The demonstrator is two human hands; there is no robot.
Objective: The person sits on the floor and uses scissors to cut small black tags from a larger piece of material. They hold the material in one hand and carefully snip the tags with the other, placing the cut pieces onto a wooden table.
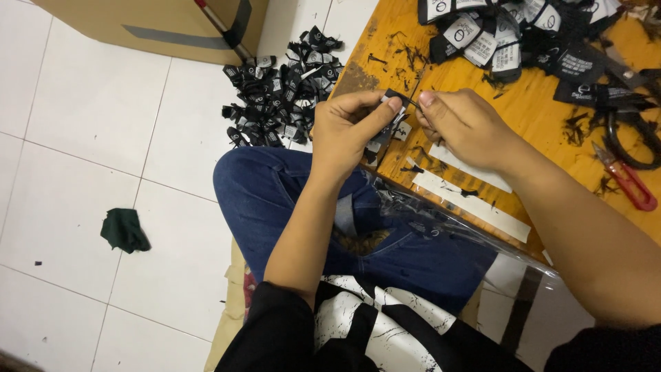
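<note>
Midway, seemingly: left hand (348, 131) and right hand (463, 125) pinch one label (394, 114) between fingertips, floor heap (282, 89) apparently done, table pile (509, 34) left.

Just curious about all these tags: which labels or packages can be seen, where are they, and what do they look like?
Label: small, black and white, pinched between both hands.
Floor pile: black folded labels, by the table's corner.
Table pile: black and white labels, far edge.
White strips: long, on the table's near edge.
Box: brown cardboard, top left.
</note>
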